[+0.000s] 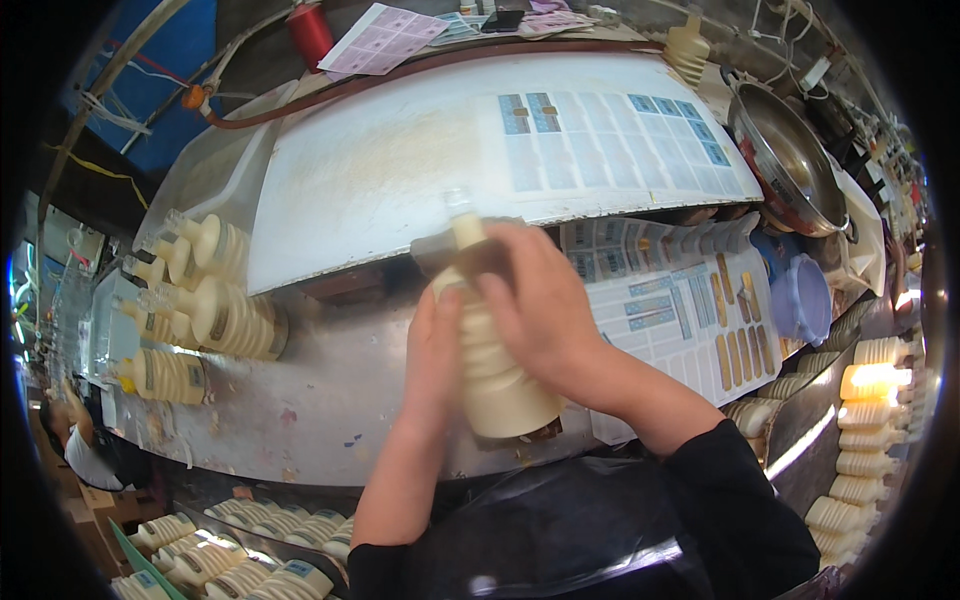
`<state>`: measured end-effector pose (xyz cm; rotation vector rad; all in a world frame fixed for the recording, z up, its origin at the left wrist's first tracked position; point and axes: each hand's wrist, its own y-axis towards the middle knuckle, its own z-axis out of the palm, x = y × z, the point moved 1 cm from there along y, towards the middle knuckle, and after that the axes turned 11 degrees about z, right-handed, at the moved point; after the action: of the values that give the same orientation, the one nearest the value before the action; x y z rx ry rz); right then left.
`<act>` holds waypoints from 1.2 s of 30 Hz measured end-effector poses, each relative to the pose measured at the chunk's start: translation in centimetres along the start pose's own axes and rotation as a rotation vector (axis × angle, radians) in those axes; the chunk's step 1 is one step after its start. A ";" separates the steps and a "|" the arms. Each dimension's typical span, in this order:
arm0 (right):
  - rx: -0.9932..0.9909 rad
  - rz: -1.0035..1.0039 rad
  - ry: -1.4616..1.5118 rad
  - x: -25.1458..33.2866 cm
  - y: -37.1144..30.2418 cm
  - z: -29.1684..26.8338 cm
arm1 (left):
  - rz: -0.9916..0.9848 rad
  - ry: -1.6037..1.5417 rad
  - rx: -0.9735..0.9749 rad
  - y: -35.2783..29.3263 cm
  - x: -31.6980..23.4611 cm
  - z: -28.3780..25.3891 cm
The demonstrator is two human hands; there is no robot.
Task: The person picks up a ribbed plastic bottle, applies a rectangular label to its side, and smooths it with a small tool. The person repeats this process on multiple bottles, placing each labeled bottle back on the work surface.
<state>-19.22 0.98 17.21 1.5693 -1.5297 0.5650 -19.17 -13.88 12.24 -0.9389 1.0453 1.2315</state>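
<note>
A cream ribbed bottle with a clear cap lies tilted in front of me, its neck pointing away. My left hand presses along its left side, fingers closed against the ribs. From the right, my right hand grips the shoulder and neck, fingers bent over it. A dark brown piece shows around the neck, blurred and partly hidden by the right fingers; whether it is attached to the bottle, I cannot tell. Both hands are slightly smeared by motion.
Beyond the hands is a white board with a label sheet. More label sheets lie to the right, near a purple basin and metal pan. Several capped bottles stand left; others fill trays below and right.
</note>
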 end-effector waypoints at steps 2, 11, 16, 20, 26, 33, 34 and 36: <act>-0.091 0.141 0.054 -2.2 -0.4 -0.1 | -0.002 -0.056 -0.004 0.0 0.3 -0.3; -0.055 0.165 0.324 -3.0 0.0 -1.8 | -0.041 -0.193 -0.040 -0.2 1.0 -0.8; -0.090 -0.282 -0.142 0.4 0.7 -1.7 | -0.232 -0.479 -0.128 -0.5 0.4 -0.3; 0.011 -0.682 -0.294 1.1 -0.7 -1.6 | -0.299 -0.621 -0.119 -0.9 -0.3 -0.1; 0.001 -0.706 -0.425 4.1 -1.4 -0.9 | -0.323 -0.571 -0.164 -1.1 -1.5 0.2; 0.184 -0.707 -0.547 5.4 -2.3 0.7 | -0.208 -0.842 0.023 -0.9 1.5 -1.2; 0.162 -0.694 -0.560 5.6 -2.1 0.7 | -0.215 -0.852 0.024 -0.9 1.5 -1.2; 0.290 -0.702 -0.568 4.9 -2.4 1.6 | -0.220 -0.860 0.030 -0.8 1.4 -1.1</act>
<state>-16.56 -3.39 19.74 2.4779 -1.1649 -0.0810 -18.41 -14.63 10.58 -0.3967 0.2666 1.2437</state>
